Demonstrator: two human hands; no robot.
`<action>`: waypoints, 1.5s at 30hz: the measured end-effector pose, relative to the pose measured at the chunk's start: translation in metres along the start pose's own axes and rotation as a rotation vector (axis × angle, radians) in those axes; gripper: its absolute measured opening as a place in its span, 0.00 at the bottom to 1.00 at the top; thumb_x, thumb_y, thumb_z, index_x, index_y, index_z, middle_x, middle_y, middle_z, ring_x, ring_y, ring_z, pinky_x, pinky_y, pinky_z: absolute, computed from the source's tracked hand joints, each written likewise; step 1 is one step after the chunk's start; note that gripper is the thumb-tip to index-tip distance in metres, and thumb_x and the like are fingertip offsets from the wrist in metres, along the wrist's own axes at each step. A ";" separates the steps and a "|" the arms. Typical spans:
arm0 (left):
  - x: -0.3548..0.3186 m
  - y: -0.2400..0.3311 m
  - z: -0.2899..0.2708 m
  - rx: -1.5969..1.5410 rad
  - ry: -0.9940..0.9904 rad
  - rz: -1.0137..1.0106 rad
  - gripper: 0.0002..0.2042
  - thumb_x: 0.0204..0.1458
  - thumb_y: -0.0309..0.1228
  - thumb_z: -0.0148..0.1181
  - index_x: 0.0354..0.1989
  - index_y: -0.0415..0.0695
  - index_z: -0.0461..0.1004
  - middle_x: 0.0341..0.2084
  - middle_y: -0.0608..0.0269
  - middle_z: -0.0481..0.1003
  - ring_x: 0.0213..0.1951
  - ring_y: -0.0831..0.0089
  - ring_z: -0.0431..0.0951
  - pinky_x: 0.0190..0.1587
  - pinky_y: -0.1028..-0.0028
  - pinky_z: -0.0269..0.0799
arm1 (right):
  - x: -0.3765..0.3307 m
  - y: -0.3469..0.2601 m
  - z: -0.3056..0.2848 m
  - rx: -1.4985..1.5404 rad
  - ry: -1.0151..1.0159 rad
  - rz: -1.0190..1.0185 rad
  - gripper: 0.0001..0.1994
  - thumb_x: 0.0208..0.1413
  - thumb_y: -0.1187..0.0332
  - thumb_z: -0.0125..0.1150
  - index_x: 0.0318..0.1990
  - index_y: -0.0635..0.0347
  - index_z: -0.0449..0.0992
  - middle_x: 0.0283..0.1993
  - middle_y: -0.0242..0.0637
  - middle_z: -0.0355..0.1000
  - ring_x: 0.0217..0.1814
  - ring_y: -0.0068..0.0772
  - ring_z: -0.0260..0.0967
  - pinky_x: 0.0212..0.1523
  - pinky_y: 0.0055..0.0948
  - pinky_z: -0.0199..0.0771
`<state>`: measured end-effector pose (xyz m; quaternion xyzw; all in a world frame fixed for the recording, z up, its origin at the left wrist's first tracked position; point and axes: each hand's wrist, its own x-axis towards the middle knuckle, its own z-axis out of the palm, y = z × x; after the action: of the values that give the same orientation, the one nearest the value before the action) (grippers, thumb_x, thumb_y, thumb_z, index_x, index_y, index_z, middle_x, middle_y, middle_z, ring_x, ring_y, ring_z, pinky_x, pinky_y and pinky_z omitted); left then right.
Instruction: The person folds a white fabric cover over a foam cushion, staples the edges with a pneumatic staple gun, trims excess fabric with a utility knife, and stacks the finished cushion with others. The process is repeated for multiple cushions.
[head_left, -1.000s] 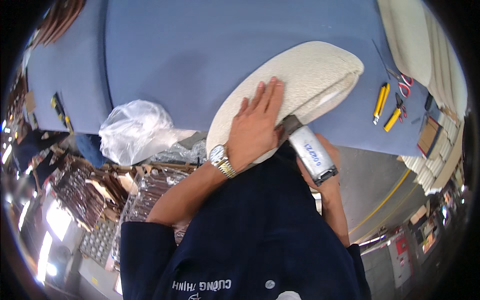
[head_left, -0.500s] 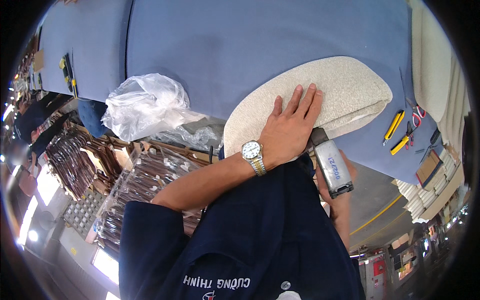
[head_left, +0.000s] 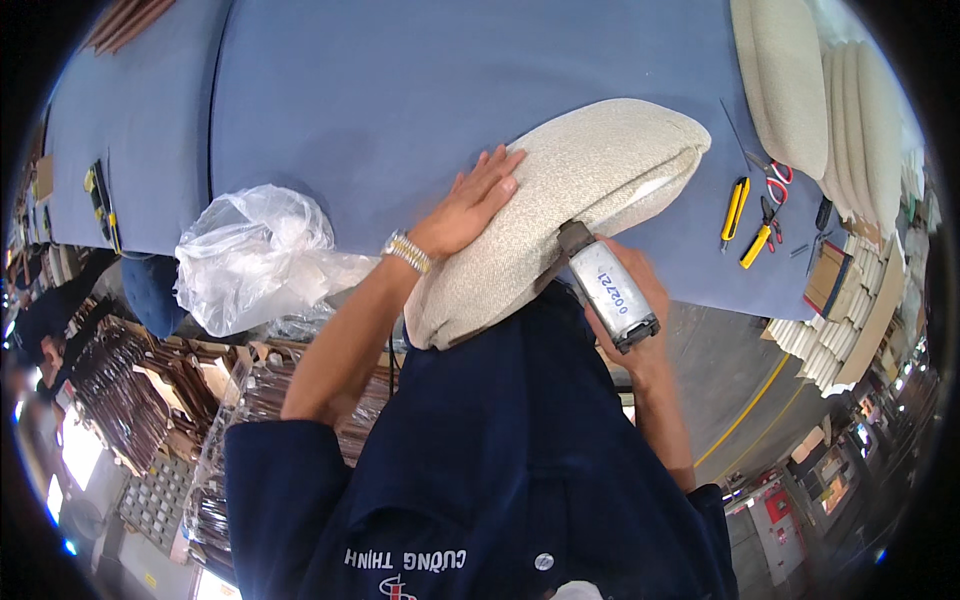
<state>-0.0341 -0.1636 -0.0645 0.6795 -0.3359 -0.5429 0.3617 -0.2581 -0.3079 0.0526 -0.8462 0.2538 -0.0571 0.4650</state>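
Observation:
A beige fabric cushion (head_left: pixel 590 190) lies at the near edge of the blue table (head_left: pixel 400 90), partly over my dark blue shirt. My left hand (head_left: pixel 470 205), with a metal watch on its wrist, lies flat on the cushion's top with fingers spread. My right hand (head_left: pixel 640 310) grips a silver-grey hand tool (head_left: pixel 608 285) whose nose presses against the cushion's lower edge. The fingers of my right hand are mostly hidden behind the tool.
A crumpled clear plastic bag (head_left: pixel 255 255) sits left of the cushion. Yellow cutters (head_left: pixel 735 205) and red-handled scissors (head_left: pixel 775 180) lie on the table at right. More beige cushions (head_left: pixel 790 70) are stacked far right. Boxes of dark parts (head_left: pixel 130 380) stand at lower left.
The cushion has turned and shifted right across the table edge, and my left hand has moved with it. My right hand with the tool stays at the cushion's lower edge.

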 end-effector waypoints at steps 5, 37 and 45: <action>-0.036 0.034 0.015 0.113 0.062 0.109 0.36 0.69 0.54 0.44 0.80 0.52 0.45 0.79 0.46 0.42 0.80 0.48 0.37 0.77 0.47 0.39 | 0.003 0.005 0.007 0.077 0.042 0.019 0.26 0.51 0.68 0.67 0.60 0.65 0.75 0.55 0.46 0.78 0.51 0.38 0.79 0.53 0.31 0.76; -0.055 0.068 0.044 0.454 0.280 0.061 0.48 0.47 0.20 0.65 0.78 0.40 0.46 0.76 0.43 0.53 0.76 0.47 0.53 0.74 0.60 0.57 | -0.012 -0.009 0.004 0.272 -0.041 0.143 0.32 0.47 0.70 0.72 0.63 0.62 0.75 0.58 0.50 0.78 0.56 0.49 0.79 0.56 0.36 0.77; -0.051 0.067 0.044 0.500 0.278 0.051 0.49 0.47 0.24 0.68 0.78 0.41 0.45 0.76 0.46 0.52 0.76 0.47 0.54 0.71 0.52 0.62 | -0.012 -0.008 0.021 0.233 0.007 0.186 0.35 0.44 0.69 0.73 0.65 0.61 0.73 0.59 0.51 0.77 0.59 0.53 0.78 0.58 0.38 0.76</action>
<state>-0.0912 -0.1604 0.0116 0.8067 -0.4237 -0.3356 0.2391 -0.2586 -0.2826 0.0490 -0.7591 0.3242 -0.0459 0.5627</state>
